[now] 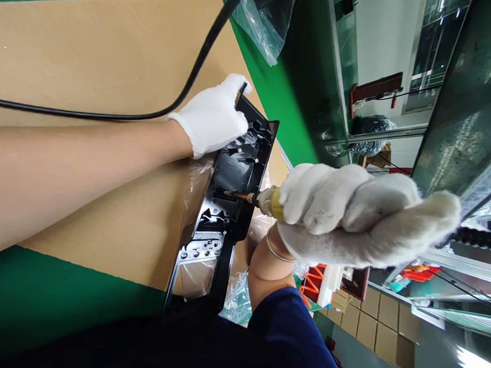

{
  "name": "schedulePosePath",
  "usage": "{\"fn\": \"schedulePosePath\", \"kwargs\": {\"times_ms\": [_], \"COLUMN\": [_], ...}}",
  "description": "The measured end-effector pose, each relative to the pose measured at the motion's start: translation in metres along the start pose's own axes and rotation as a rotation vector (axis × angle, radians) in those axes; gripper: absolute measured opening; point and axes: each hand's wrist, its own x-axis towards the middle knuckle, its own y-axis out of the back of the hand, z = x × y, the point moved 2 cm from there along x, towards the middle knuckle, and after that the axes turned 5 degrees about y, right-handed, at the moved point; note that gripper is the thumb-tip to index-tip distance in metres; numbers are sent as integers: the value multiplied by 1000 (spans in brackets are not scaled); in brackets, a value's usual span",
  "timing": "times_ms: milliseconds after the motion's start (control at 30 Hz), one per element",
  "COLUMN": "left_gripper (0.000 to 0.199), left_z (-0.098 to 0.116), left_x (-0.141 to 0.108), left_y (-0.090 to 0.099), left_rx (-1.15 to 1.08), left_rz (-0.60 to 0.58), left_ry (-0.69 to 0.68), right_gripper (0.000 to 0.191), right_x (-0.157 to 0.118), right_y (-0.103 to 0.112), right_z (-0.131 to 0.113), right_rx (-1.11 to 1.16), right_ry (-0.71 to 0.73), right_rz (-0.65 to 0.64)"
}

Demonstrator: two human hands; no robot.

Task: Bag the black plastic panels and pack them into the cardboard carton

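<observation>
A black plastic housing panel [234, 175] with ribs, posts and a silvery metal plate [201, 250] near its lower end lies slanted in front of me. My left hand [218, 116], in a white glove, grips the panel's upper end between thumb and fingers. In a white glove too, my right hand [359, 214] is wrapped round an electric screwdriver [276, 202] with a yellow collar. The coppery bit of the screwdriver points left into the middle of the panel; whether it touches a screw is too small to tell. The fingers hide most of the tool's body.
Under the panel are clear plastic film and a brown cardboard sheet [112, 61] on a green worktop [79, 285]. A black cable [184, 93] arches above my left wrist. A clear plastic bag [264, 26] lies at the top. Stacked cartons [378, 323] stand far right.
</observation>
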Motion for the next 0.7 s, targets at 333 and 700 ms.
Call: {"fn": "schedulePosePath", "kwargs": {"times_ms": [333, 700], "left_gripper": [62, 62], "left_z": [3, 3], "left_x": [-3, -3], "left_y": [3, 2], "left_rx": [16, -11], "left_rz": [-8, -5], "left_ry": [7, 10], "right_gripper": [36, 30], "right_x": [2, -6], "right_y": [0, -6], "right_z": [-1, 11], "right_rx": [-64, -16], "right_ry": [53, 98], "right_rz": [-53, 28]}}
